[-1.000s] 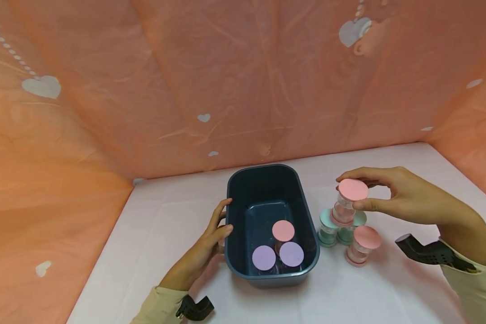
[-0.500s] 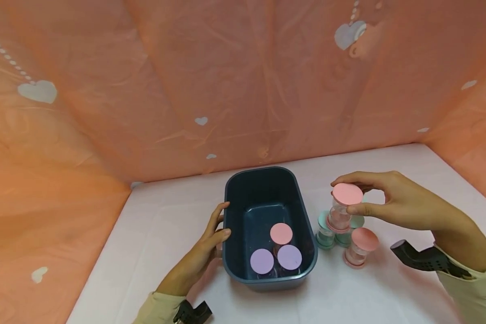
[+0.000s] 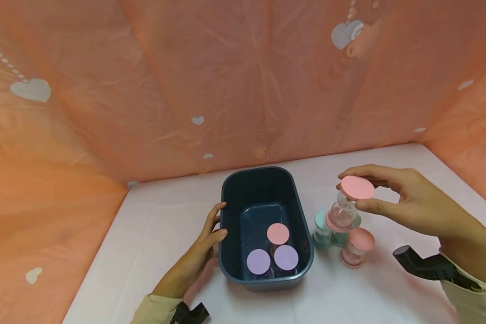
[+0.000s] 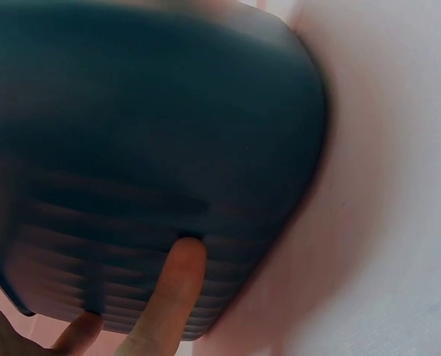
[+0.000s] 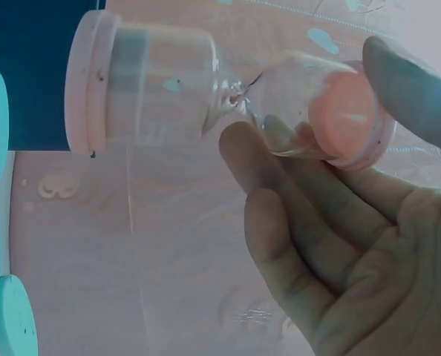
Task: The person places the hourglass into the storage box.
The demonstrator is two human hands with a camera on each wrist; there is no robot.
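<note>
Pink-capped and clear, the hourglass timer (image 3: 348, 204) is pinched at its top cap by your right hand (image 3: 405, 200), tilted in the air just right of the dark blue tub (image 3: 227, 216). Your left hand (image 3: 200, 249) rests with straight fingers against the tub's left wall. Inside the tub stand 3 timers, 1 pink (image 3: 277, 234) and 2 purple (image 3: 272, 260); beside it on the right stand 2 teal timers (image 3: 321, 227) and another pink one (image 3: 357, 246).
</note>
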